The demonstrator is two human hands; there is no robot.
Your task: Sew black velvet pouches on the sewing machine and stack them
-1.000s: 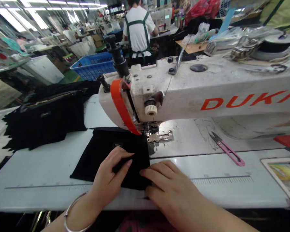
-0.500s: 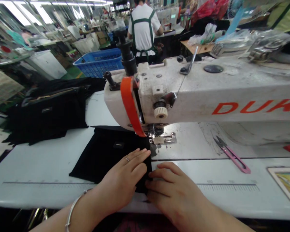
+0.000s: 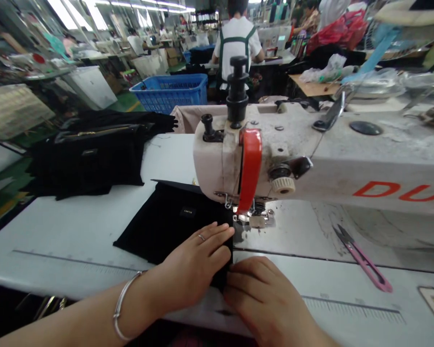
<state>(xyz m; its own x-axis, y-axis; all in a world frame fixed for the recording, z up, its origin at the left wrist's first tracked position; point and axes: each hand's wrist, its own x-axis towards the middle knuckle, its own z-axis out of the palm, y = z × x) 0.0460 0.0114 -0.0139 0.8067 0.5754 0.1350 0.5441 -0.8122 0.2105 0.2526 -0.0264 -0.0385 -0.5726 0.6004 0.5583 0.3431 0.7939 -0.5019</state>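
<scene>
Lying flat on the table [image 3: 72,226], a piece of black fabric [image 3: 152,229] reaches with its upper right corner to the needle area of the sewing machine [image 3: 325,144]. Its sewn-on label [image 3: 188,212] bears one line of pale capitals, too small to read with certainty. The left hand [image 3: 198,265], spread flat with fingers close together, rests on the right part of the fabric; a ring [image 3: 201,237] and a bracelet [image 3: 118,313] are worn on that side. The right hand [image 3: 256,294] is narrow, fingers bent at the fabric's right edge; whether it pinches the cloth cannot be told.

On the machine arm, orange lettering [image 3: 379,188] reads "DU", the next letter being cut by the frame. Pink-handled snips [image 3: 365,262] lie to the right, above a printed scale [image 3: 354,306] whose figures are indistinct. At left, a stack of black pieces [image 3: 90,164] shows a small label, illegible, and a gold-coloured zip.

Beyond stand a blue basket [image 3: 173,94] and a white bin [image 3: 97,89], contents not discernible, and a person [image 3: 235,43] in green straps.
</scene>
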